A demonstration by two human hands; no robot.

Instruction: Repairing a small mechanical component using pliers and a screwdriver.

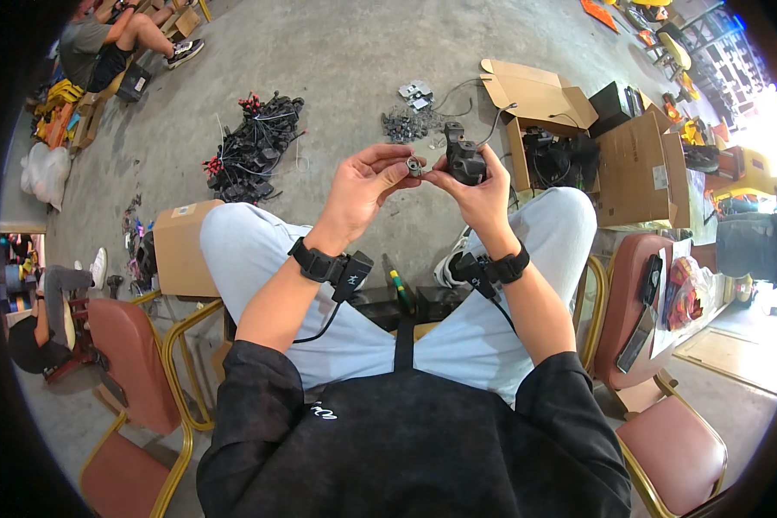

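Observation:
Above my knees, my left hand point(360, 192) pinches a small round metallic part point(414, 167) between thumb and fingertips. My right hand point(487, 200) is closed around a black plastic device point(465, 161), with its thumb and fingertips reaching toward the small part. A thin cable point(495, 126) with a plug on its end rises beside the device toward the open box. Fingers hide part of both pieces, and whether the two touch I cannot tell. Black straps with small modules sit on both wrists.
On the floor ahead lie a heap of black cabled parts point(259, 147) and a smaller pile of grey pieces point(408, 125). An open cardboard box point(516, 147) stands at right. Between my legs is a green-yellow screwdriver point(397, 281). Chairs point(134, 363) flank me; two people sit at left.

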